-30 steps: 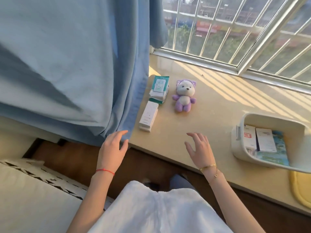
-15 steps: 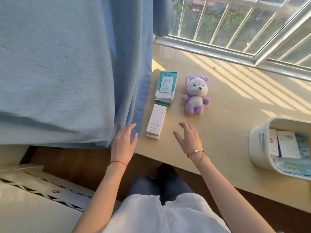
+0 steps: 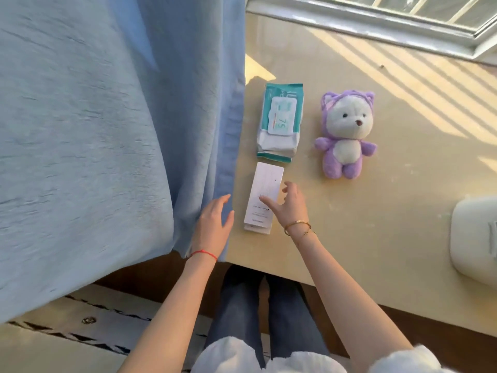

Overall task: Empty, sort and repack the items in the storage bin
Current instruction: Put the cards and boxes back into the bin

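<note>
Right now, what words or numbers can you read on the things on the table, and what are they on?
"75": on the white flap label of the teal and white wipes pack.
Other print on that pack: too blurred to read.
Small dark print on the long white cardboard box under the right hand: too small to read.
Purple and white plush bear: no text.

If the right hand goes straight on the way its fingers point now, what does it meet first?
Most likely the flat white rectangular box: the right hand has its fingers spread over the box's near half, pointing up-left. Whether they already touch it is unclear from this view.
</note>
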